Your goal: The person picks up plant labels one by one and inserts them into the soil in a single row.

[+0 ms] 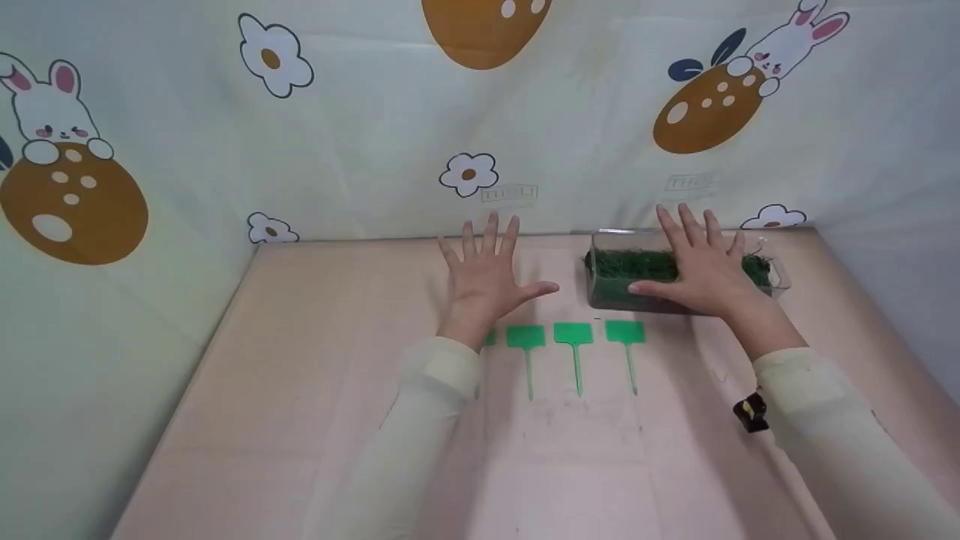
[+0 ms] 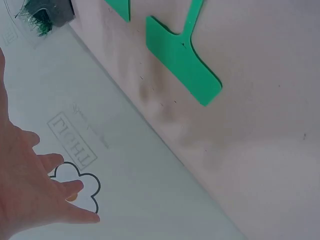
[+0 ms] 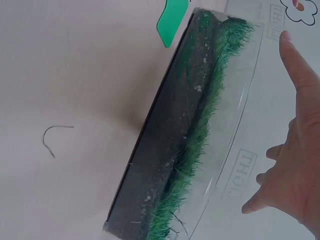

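Fingers spread wide, my left hand [image 1: 484, 285] is held above the table, left of the clear box and beyond the green plant labels. My right hand [image 1: 705, 274], also spread with nothing in it, hovers over the clear plastic box [image 1: 622, 294], hiding part of it. Inside the box are dark soil [image 3: 150, 175] and green grass [image 3: 210, 120]. Several T-shaped green plant labels [image 1: 574, 334] lie in a row in front of the box. My left wrist partly covers the leftmost label. One label [image 2: 182, 60] shows large in the left wrist view.
A pale pink table [image 1: 300, 360] meets a patterned cloth backdrop [image 1: 360, 150] behind the box. A small black object [image 1: 751, 413] is by my right sleeve. In the right wrist view a thin curved strand [image 3: 47, 135] lies on the table.
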A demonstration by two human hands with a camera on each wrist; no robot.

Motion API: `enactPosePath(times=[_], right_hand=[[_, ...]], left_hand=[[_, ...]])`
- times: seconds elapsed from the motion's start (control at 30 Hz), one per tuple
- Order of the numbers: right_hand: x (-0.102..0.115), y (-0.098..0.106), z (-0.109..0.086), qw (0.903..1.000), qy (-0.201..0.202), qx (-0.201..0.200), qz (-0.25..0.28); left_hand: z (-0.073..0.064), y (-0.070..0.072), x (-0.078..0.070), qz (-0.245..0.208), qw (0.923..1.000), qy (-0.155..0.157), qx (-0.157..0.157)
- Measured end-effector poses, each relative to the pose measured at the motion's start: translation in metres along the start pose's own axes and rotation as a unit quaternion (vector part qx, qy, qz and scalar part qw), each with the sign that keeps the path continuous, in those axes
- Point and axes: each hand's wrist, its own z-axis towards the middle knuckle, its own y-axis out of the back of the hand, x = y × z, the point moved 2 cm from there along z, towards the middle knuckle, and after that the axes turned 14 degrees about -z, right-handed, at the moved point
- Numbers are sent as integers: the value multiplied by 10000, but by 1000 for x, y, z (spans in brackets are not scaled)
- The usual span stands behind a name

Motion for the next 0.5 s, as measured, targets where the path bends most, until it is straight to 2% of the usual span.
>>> enactPosePath(times=[0.17,0.5], right_hand=[[-5,0,-4,10000,-53,-36,-34],[-17,0,-10,9996,-273,-48,-51]], left_hand=[[-2,-2,-3,-97,9999,-114,21],[-5,-4,-11,35,9997,-206,-85]])
